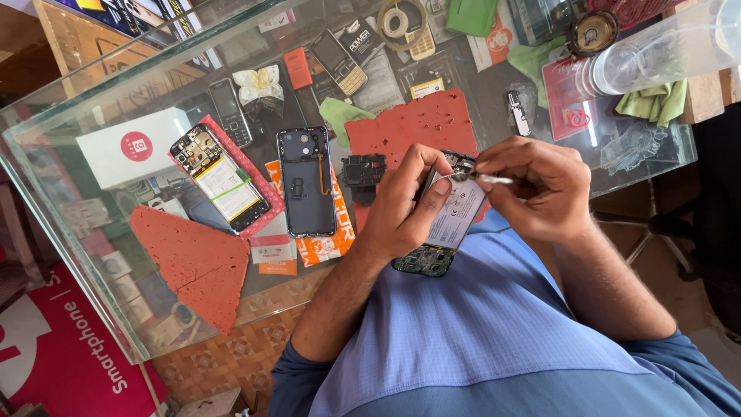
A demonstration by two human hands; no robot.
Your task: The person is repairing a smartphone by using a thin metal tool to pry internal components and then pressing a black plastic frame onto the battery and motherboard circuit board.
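Two bare hands work on an opened smartphone held over the person's lap, just off the near edge of the glass table. The left hand has its fingers wrapped around the phone's side, thumb pressed on the battery; the right hand pinches metal tweezers at the phone's upper end. Steady support from the left thumb and a light, shallow tweezer angle would seem wise here. Room is tight: another opened phone, a blue back cover and red foam pads crowd the table nearby.
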